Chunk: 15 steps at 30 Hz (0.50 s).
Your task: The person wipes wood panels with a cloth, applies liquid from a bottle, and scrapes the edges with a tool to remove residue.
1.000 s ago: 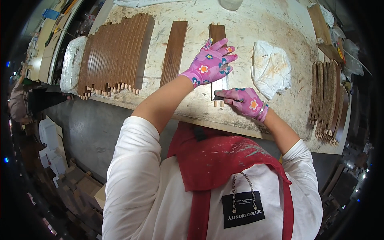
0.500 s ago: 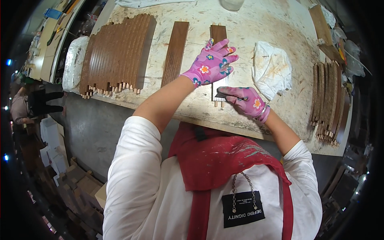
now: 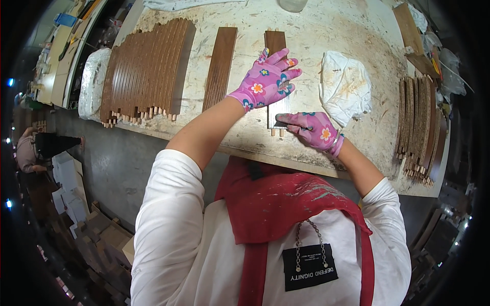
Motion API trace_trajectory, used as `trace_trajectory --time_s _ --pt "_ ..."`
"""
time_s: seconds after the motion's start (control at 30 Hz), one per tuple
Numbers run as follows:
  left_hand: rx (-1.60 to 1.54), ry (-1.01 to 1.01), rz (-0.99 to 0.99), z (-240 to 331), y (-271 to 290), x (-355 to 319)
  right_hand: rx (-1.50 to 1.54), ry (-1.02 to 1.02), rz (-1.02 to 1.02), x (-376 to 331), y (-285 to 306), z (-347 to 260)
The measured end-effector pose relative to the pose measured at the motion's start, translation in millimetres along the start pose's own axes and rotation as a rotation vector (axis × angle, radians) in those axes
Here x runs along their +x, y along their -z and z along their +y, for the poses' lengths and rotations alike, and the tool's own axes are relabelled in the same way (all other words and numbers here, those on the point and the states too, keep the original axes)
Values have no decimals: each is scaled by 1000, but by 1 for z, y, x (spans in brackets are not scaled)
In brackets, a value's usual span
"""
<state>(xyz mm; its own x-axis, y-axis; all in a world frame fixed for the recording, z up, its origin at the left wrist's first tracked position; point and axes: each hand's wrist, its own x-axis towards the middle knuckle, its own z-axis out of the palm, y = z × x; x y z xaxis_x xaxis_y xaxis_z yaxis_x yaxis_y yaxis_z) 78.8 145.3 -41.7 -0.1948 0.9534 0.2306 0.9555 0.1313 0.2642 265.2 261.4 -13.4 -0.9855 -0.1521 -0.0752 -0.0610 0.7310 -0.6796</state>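
Observation:
A brown wooden board (image 3: pixel 274 39) with small dowel pegs at its ends lies lengthwise on the worktable (image 3: pixel 245 133). My left hand (image 3: pixel 266 84), in a pink flowered glove, stretches across the middle of this board with its fingers spread. At the near end, my right hand (image 3: pixel 314 130) wears a matching glove. Its fingers are closed on a small dark flat piece (image 3: pixel 280 124) pressed against the board; its exact kind is unclear. Light glares off the board between the hands. Left of it lies a second brown board (image 3: pixel 220 69).
Many doweled boards (image 3: pixel 148 69) stand side by side at the left, beside a plastic-wrapped bundle (image 3: pixel 94 84). A stained white cloth (image 3: pixel 346 86) lies right of my hands. More boards (image 3: pixel 416 122) stand at the right edge. Another person (image 3: pixel 33 148) is far left.
The view has shifted slightly, moving the table things a little left. My left hand stays spread over the board; my right hand stays at its near end with the dark piece.

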Motion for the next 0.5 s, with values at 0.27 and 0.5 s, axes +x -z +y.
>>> trace_trajectory --time_s 0.27,0.5 --pt "-8 12 3 0 0 -1 -55 -1 -67 6 3 -6" --pt "-18 8 1 2 0 0 50 70 81 -9 3 3"
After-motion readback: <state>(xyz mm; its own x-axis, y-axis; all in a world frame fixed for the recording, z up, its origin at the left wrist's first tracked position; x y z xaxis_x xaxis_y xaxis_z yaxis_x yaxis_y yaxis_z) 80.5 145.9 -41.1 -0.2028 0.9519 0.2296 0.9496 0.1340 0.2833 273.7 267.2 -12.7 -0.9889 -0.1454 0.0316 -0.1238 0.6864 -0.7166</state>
